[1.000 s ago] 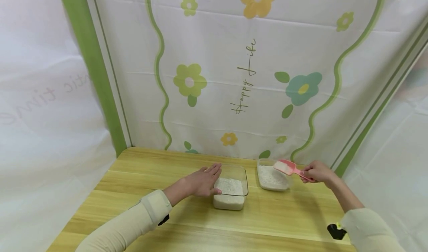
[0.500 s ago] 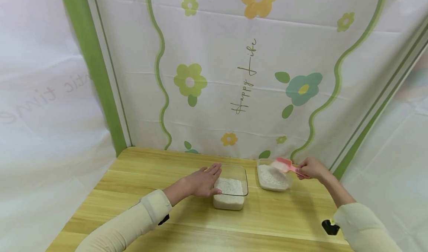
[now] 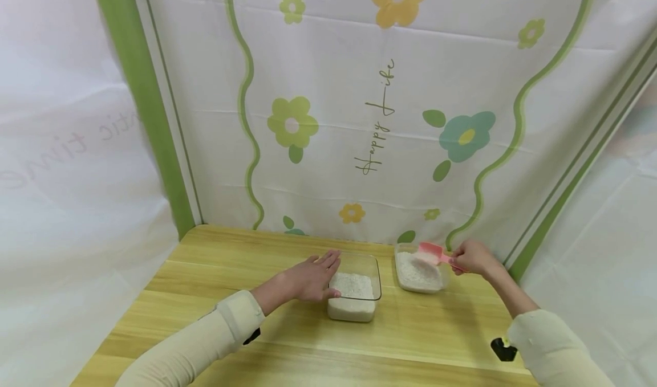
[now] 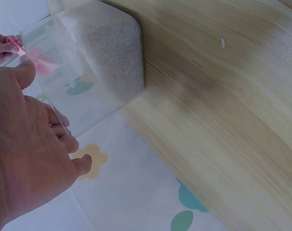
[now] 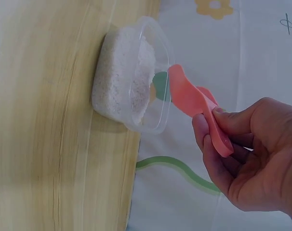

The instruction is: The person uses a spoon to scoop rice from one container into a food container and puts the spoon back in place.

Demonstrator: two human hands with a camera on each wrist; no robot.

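Note:
My left hand (image 3: 309,281) rests against the left rim of a clear glass container (image 3: 354,299), fingers extended along it. White rice fills the lower part of this container; in the left wrist view the thumb and fingers lie at the glass edge (image 4: 52,103). To the right, my right hand (image 3: 472,257) grips the handle of a pink scoop (image 5: 184,91) between thumb and fingers. The scoop is tilted over a smaller clear plastic tub (image 5: 153,126) holding white rice (image 5: 118,77). Pale grains show near the scoop's lower edge in the head view.
Both containers stand on a wood-grain table (image 3: 215,267), near its back edge. Behind them hangs a white curtain (image 3: 328,165) with printed flowers, and more white sheeting (image 3: 77,216) borders the left side. One loose grain (image 4: 222,43) lies on the table.
My right hand has moved slightly left and tipped the scoop; the white heap seen in it earlier has mostly gone from the bowl. The left hand has stayed on the glass container.

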